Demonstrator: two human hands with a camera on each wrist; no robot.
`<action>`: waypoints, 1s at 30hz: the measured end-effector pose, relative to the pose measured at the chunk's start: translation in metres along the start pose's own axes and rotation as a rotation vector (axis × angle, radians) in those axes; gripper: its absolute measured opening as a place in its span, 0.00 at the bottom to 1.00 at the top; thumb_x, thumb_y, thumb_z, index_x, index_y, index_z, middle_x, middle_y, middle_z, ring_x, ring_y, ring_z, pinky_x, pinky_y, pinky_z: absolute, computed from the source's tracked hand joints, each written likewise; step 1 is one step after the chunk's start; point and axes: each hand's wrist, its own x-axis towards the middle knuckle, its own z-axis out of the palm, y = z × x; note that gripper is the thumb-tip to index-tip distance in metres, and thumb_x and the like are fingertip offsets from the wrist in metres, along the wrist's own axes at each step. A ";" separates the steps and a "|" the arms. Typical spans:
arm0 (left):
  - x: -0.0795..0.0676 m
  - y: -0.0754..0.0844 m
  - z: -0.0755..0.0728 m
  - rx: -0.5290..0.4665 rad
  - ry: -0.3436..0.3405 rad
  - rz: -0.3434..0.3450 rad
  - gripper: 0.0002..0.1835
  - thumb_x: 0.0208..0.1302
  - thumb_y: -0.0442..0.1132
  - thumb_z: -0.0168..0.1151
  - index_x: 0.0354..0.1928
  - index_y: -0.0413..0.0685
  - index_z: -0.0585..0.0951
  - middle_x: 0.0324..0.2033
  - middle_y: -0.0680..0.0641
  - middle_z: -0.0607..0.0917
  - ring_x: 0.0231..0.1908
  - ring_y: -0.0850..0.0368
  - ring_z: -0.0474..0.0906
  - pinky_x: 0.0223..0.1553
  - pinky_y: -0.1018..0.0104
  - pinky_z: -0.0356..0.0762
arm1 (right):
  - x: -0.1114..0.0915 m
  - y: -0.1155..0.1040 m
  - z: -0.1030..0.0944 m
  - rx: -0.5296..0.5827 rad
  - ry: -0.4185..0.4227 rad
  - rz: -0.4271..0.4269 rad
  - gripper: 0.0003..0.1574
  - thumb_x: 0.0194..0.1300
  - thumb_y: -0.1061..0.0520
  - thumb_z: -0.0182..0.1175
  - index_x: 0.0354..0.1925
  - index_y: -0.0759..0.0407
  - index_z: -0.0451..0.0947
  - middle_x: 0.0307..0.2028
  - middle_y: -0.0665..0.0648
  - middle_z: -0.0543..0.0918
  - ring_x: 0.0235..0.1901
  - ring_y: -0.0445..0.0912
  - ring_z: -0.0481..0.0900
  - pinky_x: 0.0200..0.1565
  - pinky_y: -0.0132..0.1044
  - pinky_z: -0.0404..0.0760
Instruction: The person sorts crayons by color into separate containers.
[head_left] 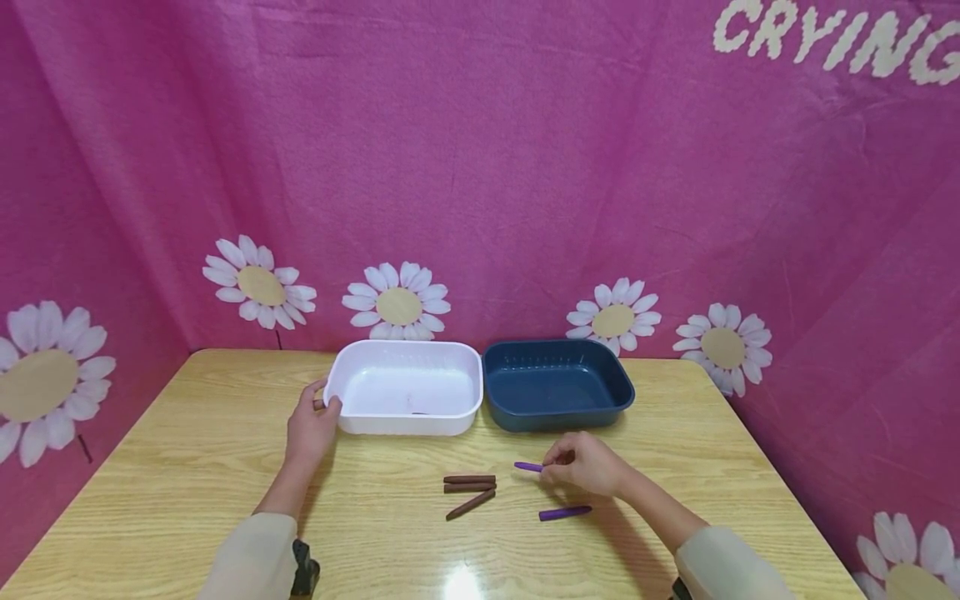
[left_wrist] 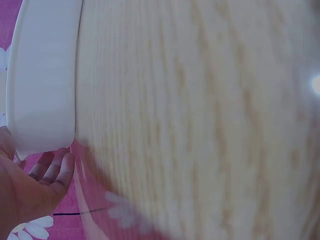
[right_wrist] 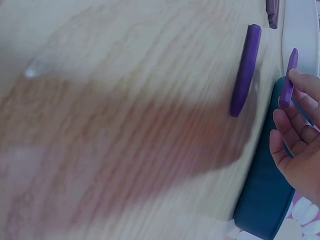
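Pinching faceted purple crayon (right_wrist: pixel 288 87) | right fingers (right_wrist: pixel 287 127) | gripping round-cornered white bin (head_left: pixel 408 425) | left fingers (left_wrist: pixel 63 179)

Left tray (head_left: pixel 405 426) beside right tray (head_left: pixel 555 422) on a table (head_left: pixel 390 542)
A curtain (head_left: pixel 480 167) hangs behind both; in front lie three crayons (head_left: pixel 469 488), with another crayon (head_left: pixel 565 513) on the table to their right.
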 end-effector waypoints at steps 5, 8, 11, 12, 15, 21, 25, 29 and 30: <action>0.000 0.000 0.000 0.003 -0.009 -0.010 0.28 0.68 0.44 0.44 0.69 0.44 0.58 0.54 0.30 0.74 0.53 0.39 0.72 0.53 0.51 0.70 | 0.006 -0.003 -0.003 -0.017 0.011 -0.024 0.06 0.54 0.58 0.66 0.31 0.59 0.84 0.27 0.49 0.81 0.27 0.35 0.69 0.30 0.27 0.72; 0.001 0.000 0.000 0.007 -0.007 -0.008 0.28 0.68 0.44 0.44 0.69 0.44 0.58 0.54 0.30 0.75 0.53 0.40 0.73 0.52 0.52 0.71 | 0.010 -0.004 -0.005 -0.026 0.023 -0.038 0.05 0.55 0.58 0.66 0.32 0.59 0.84 0.28 0.50 0.82 0.27 0.34 0.69 0.30 0.27 0.72; 0.001 0.000 0.000 0.011 -0.001 -0.002 0.28 0.68 0.44 0.44 0.69 0.44 0.59 0.52 0.31 0.76 0.51 0.41 0.74 0.49 0.55 0.71 | 0.014 -0.006 -0.007 -0.037 0.029 -0.038 0.05 0.55 0.57 0.65 0.31 0.58 0.84 0.28 0.50 0.83 0.27 0.34 0.70 0.30 0.27 0.72; 0.001 0.000 0.000 0.012 0.000 0.000 0.28 0.68 0.44 0.44 0.69 0.44 0.59 0.52 0.31 0.76 0.51 0.41 0.74 0.48 0.56 0.71 | 0.015 -0.007 -0.008 -0.037 0.030 -0.035 0.05 0.56 0.57 0.65 0.31 0.57 0.84 0.28 0.49 0.83 0.27 0.34 0.70 0.30 0.27 0.72; 0.001 0.000 -0.001 0.018 0.003 0.003 0.28 0.68 0.44 0.44 0.68 0.43 0.59 0.51 0.31 0.76 0.50 0.41 0.74 0.46 0.59 0.70 | 0.019 -0.010 -0.009 -0.039 0.032 -0.025 0.05 0.56 0.56 0.66 0.31 0.57 0.84 0.28 0.49 0.82 0.26 0.35 0.69 0.29 0.27 0.71; 0.000 0.002 -0.001 0.024 0.001 0.005 0.28 0.68 0.44 0.44 0.68 0.43 0.59 0.51 0.31 0.76 0.50 0.41 0.74 0.44 0.62 0.70 | 0.024 -0.018 -0.013 -0.032 0.050 -0.039 0.05 0.55 0.56 0.66 0.31 0.57 0.84 0.27 0.49 0.82 0.27 0.36 0.70 0.29 0.28 0.72; -0.001 0.003 -0.001 0.016 0.005 0.008 0.28 0.67 0.43 0.45 0.68 0.42 0.60 0.51 0.30 0.76 0.50 0.40 0.74 0.48 0.56 0.71 | 0.028 -0.022 -0.016 -0.037 0.052 -0.046 0.05 0.56 0.56 0.66 0.31 0.57 0.84 0.27 0.49 0.81 0.27 0.36 0.70 0.29 0.28 0.72; -0.002 0.003 -0.001 0.015 0.007 0.007 0.28 0.67 0.42 0.45 0.68 0.42 0.60 0.51 0.29 0.76 0.50 0.40 0.74 0.48 0.56 0.70 | 0.032 -0.026 -0.019 -0.047 0.056 -0.054 0.05 0.56 0.57 0.66 0.31 0.57 0.84 0.27 0.49 0.81 0.28 0.36 0.71 0.30 0.28 0.73; -0.002 0.004 -0.001 0.014 0.005 0.005 0.28 0.67 0.42 0.45 0.68 0.42 0.60 0.51 0.30 0.76 0.50 0.40 0.74 0.48 0.57 0.70 | 0.033 -0.027 -0.019 -0.048 0.057 -0.053 0.05 0.56 0.57 0.66 0.31 0.57 0.84 0.27 0.49 0.81 0.28 0.36 0.71 0.30 0.28 0.73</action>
